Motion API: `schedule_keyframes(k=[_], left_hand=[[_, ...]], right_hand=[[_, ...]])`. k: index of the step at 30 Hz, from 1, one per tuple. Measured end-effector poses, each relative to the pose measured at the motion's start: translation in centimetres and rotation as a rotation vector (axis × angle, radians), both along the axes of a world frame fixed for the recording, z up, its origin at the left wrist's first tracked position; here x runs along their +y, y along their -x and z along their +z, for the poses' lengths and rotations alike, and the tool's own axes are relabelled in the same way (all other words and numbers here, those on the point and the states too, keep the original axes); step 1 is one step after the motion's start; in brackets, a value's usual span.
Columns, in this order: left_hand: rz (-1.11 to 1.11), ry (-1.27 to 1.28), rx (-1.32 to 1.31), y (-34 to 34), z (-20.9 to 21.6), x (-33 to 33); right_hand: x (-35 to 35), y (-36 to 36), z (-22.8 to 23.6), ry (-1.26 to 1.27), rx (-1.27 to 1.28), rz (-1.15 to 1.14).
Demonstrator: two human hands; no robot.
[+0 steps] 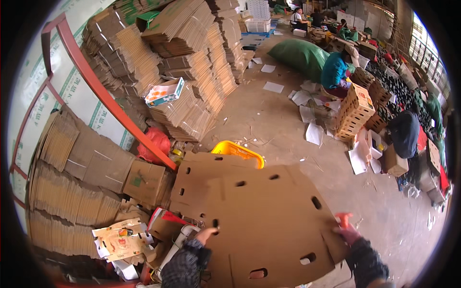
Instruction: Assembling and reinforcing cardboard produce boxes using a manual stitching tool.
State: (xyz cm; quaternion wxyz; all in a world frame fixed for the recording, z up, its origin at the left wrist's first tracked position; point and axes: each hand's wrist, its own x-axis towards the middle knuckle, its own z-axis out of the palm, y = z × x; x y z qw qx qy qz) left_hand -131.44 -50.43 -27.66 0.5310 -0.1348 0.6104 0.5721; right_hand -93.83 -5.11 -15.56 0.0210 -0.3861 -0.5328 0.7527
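Observation:
A large flat brown cardboard box blank with oval cut-out holes lies spread out in front of me. At its left edge my left hand is closed on the cardboard beside one of the holes. My right hand is closed at the right edge, touching or very near the cardboard. A small orange piece sticks up from that hand; its kind is not clear. More flat cardboard shows beneath or behind the blank at the far left.
Tall stacks of folded cardboard stand behind a red metal frame on the left. A yellow plastic basket sits past the blank. Stacked boxes, scattered paper sheets and a seated person in blue are farther right.

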Motion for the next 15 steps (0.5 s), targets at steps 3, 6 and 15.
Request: schedule_keyframes(k=[3, 6, 15], left_hand=[[0.138, -0.025, 0.193, 1.9, 2.3, -7.2], [0.43, 0.032, 0.161, 2.2, 4.1, -9.4], [0.011, 0.048, 0.116, 10.1, 1.8, 10.1]], right_hand=[[1.9, 14.6, 3.3, -0.33, -0.149, 0.339], [2.5, 26.2, 6.0, -0.202, 0.005, 0.475], [8.7, 25.7, 2.4, -0.92, -0.071, 0.195]])
